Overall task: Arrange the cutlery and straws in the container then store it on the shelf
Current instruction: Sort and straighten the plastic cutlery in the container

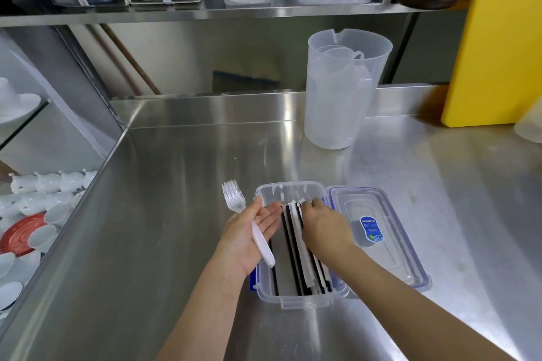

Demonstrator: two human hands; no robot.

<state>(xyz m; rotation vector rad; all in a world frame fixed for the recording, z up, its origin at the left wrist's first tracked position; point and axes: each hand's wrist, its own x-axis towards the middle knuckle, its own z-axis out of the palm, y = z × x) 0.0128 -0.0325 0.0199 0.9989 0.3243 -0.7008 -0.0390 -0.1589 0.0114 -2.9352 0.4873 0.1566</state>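
A clear rectangular container (pixel 289 299) lies on the steel counter in front of me. Black and paper-wrapped straws (pixel 296 255) lie lengthwise inside it. My left hand (pixel 249 239) hovers over the container's left wall, palm up, with a stack of clear plastic forks (pixel 234 199) resting across it, tines pointing away. My right hand (pixel 324 227) reaches into the container's right side, fingers down on the straws. The container's lid (pixel 390 243), clear with blue clips and a blue label, lies flat just right of it.
A large translucent jug (pixel 337 91) with smaller jugs inside stands at the back. A yellow cutting board (pixel 495 47) leans at the back right. The steel shelf (pixel 205 10) above holds lidded boxes. White cups and a red plate (pixel 22 233) sit lower left.
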